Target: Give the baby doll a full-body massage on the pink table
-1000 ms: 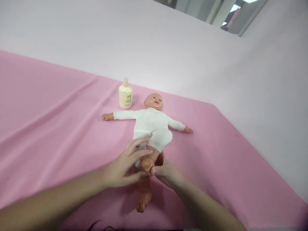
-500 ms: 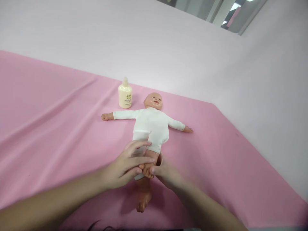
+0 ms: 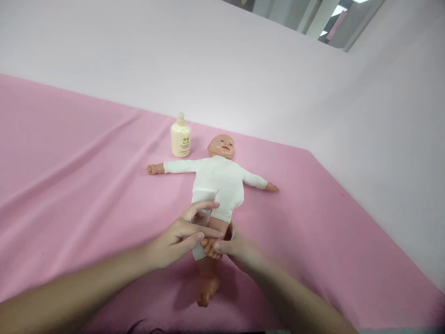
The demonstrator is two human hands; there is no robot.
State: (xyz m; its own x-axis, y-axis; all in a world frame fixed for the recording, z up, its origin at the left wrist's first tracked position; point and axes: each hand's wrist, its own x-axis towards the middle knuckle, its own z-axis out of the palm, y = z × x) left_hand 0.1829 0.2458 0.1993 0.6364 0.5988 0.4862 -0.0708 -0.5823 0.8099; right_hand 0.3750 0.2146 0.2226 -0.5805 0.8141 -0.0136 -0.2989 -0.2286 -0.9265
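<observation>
A baby doll [image 3: 219, 178] in a white suit lies on its back, arms stretched to both sides. One of its legs is bent up, with the bare foot [image 3: 212, 249] toward me. My right hand [image 3: 239, 246] holds that foot from the right, thumb on the sole near the toes and the other fingers hidden behind. My left hand [image 3: 184, 234] is at the foot's left side with its fingers apart. One fingertip lies across the foot near the ankle, and the thumb is beside the toes. Below, the doll's other foot [image 3: 207, 291] rests on the pink cloth [image 3: 104, 195].
A cream-coloured pump bottle [image 3: 181, 137] stands upright left of the doll's head. The pink cloth has long folds on the left. Behind it rises a white wall [image 3: 139, 51], with a window [image 3: 299, 18] at the top.
My left thumb has drawn back left from the toes, and its fingers have shifted slightly on the foot. My right hand keeps its hold. Doll body and bottle stay put.
</observation>
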